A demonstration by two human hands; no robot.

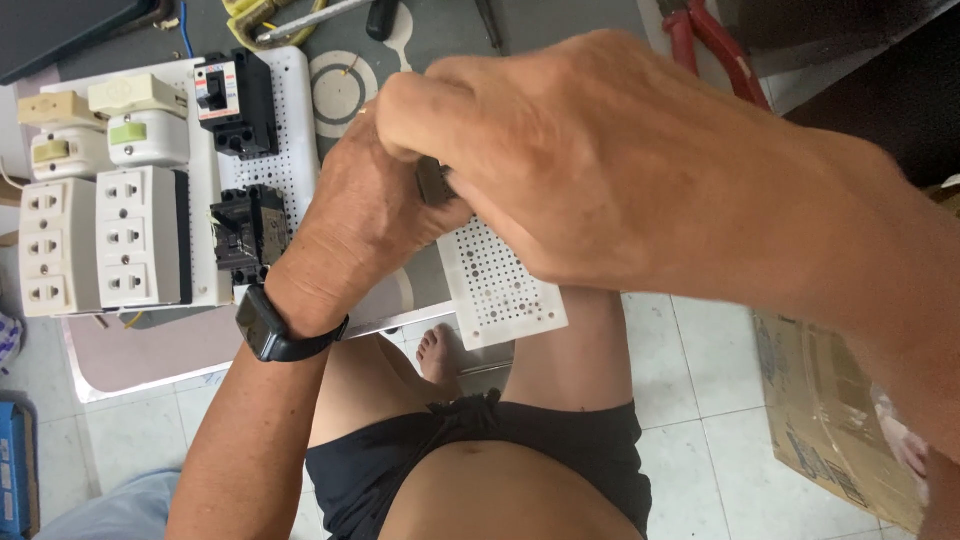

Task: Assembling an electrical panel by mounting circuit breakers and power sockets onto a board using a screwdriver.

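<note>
My left hand (365, 215) and my right hand (540, 150) meet over a white perforated board (500, 285) that sticks out past the table edge. Both close around a small dark part (433, 183) between them; most of it is hidden by my fingers. A black watch (272, 330) is on my left wrist. Left of my hands, a white perforated panel (285, 165) carries two black circuit breakers (235, 100) (248, 232), white multi-socket outlets (135, 238) and cream switches (135, 125).
A grey table top (150, 345) holds the panel. Red-handled pliers (705, 45) and yellow-handled tools (255, 15) lie at its far side. A cardboard box (830, 410) stands on the tiled floor to the right. My legs and a bare foot (440, 355) are below.
</note>
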